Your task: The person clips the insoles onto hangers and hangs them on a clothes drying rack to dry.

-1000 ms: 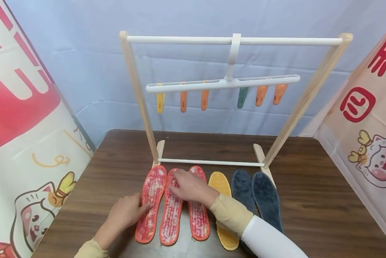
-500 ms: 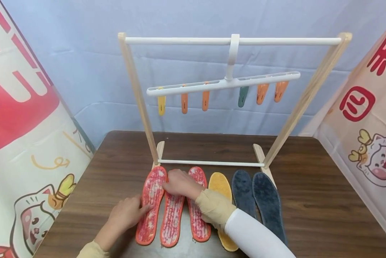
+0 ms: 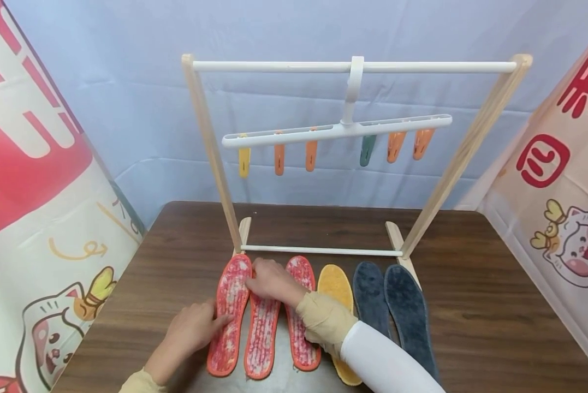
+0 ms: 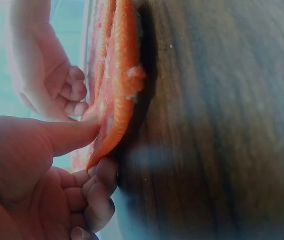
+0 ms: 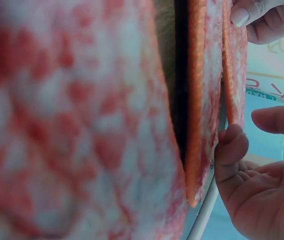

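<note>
Three red-and-white patterned insoles with orange edging lie side by side. My left hand [image 3: 192, 327] pinches the outer edge of the left red insole [image 3: 233, 295]; in the left wrist view its thumb [image 4: 77, 135] lies on top, with fingers curled under the rim. My right hand [image 3: 274, 279] is over the upper part of the middle red insole [image 3: 261, 344], its fingertips at the left insole's inner edge. In the right wrist view, the right thumb [image 5: 276, 120] stands apart from the bent fingers. The right red insole [image 3: 301, 344] is partly hidden by the right forearm.
A yellow insole [image 3: 335, 284] and two dark insoles [image 3: 369, 289] lie to the right, partly covered by the right sleeve. Behind stands a wooden rack [image 3: 215, 153] with a white hanger [image 3: 348, 130], slightly tilted, bearing several clips [image 3: 310, 155].
My right hand has shifted left from the middle red insole's top to the left insole's inner edge. My left hand stays at the outer edge. The hanger has tilted slightly, its left end lower.
</note>
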Demonstrator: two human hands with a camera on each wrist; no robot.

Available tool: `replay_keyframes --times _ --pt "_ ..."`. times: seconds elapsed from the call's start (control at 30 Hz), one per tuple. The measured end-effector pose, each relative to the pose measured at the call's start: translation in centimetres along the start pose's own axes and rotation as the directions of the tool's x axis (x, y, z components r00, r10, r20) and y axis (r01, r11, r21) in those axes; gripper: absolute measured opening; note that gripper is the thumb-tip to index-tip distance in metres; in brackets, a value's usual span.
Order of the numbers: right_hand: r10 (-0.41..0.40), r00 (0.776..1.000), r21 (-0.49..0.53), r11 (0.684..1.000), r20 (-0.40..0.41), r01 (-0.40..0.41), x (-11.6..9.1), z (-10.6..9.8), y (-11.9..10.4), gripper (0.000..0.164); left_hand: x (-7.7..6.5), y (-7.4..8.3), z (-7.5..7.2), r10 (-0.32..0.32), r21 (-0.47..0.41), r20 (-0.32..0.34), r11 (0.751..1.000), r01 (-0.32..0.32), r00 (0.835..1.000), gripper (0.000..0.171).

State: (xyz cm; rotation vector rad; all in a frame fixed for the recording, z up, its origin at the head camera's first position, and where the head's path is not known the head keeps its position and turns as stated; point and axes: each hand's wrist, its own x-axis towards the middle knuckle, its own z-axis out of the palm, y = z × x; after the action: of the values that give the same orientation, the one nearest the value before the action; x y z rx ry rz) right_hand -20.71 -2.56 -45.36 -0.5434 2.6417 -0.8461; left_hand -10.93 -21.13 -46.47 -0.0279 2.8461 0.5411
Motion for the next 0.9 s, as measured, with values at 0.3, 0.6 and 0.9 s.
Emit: replay_keyframes --times 0.3,0.6,0.9 --pt "-0.013 1.0 0.118 0.993 -0.013 0.015 0.1 0.2 -0.2 0.016 -0.2 -0.1 -0.1 0.022 -0.01 -0.031 1.0 -0.022 0.999 0.036" --pt "-0.031 0.999 0.246 0.969 0.035 0.021 -0.2 -0.3 -0.6 0.016 -0.8 0.2 -0.4 0.034 -0.024 -0.06 0.999 -0.036 0.998 0.036" --pt "-0.04 0.999 0.283 0.958 0.014 0.034 -0.4 -1.3 -1.0 0.017 -1.0 0.7 -1.2 0.077 -0.088 -0.112 0.992 -0.087 0.991 0.031"
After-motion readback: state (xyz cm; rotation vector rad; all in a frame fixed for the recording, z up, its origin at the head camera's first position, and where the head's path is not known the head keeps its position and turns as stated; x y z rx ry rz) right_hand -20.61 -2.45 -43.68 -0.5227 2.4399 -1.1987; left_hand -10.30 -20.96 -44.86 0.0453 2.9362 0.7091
